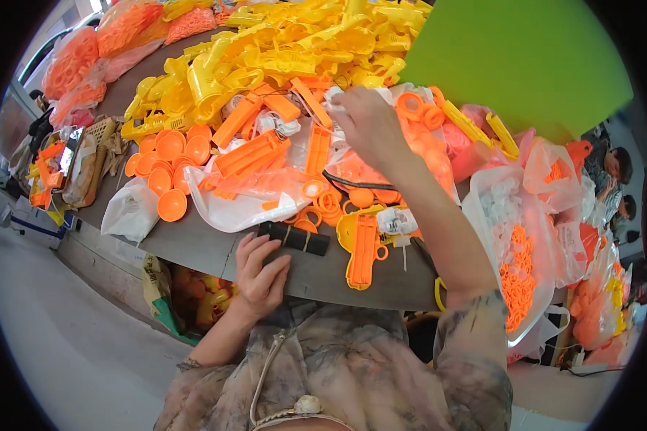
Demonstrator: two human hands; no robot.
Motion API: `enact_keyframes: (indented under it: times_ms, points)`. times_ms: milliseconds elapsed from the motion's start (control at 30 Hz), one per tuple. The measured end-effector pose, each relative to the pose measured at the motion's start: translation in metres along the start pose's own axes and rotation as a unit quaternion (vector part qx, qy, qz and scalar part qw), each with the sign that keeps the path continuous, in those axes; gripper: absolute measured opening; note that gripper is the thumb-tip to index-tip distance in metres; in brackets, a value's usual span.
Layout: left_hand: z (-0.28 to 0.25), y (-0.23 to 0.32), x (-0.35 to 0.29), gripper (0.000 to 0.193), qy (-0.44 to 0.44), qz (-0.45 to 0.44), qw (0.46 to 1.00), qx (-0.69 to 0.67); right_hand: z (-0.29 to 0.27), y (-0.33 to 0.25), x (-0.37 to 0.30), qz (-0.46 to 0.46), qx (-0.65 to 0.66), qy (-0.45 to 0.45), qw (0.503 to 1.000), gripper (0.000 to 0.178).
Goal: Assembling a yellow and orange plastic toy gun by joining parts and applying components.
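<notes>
My left hand [260, 276] rests at the table's front edge, fingers apart and holding nothing. Its fingertips lie beside a black bar-shaped block [295, 237] with a band around it. Stretched over the pile, my right hand [370, 126] has its fingers bent together among orange trough-like parts [318, 149] and white pieces; what they pinch is hidden. Between my arms lies a yellow shell [347, 231] with an orange long part [364, 248] in it. A small white-and-clear mechanism [397, 221] sits to its right. Orange rings [328, 202] are scattered just behind.
Yellow plastic parts [287, 47] heap up at the back. Orange round cups [171, 147] and a white bag [131, 208] lie left. A green panel [517, 65] rises at back right. On the right stands a clear bin [492, 237] with orange chain-like pieces [519, 280].
</notes>
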State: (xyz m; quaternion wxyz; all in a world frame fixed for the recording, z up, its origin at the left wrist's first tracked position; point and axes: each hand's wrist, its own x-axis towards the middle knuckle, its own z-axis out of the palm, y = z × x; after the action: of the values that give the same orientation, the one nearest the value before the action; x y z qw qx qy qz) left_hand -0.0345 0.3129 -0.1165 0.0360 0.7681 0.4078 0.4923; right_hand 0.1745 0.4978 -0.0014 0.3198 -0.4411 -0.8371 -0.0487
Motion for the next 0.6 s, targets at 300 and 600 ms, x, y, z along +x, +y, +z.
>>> enact_keyframes:
  times_ms: [300, 600]
  points:
    - [0.002, -0.004, 0.001, 0.019, 0.033, -0.034, 0.999, -0.013, 0.098, 0.050, 0.097, -0.043, -0.158, -0.016, 0.986, 0.016]
    - [0.002, -0.003, 0.001, 0.018, 0.031, -0.028, 0.999, -0.024, 0.003, 0.034, 0.120, 0.088, 0.222, 0.057, 0.969, 0.019]
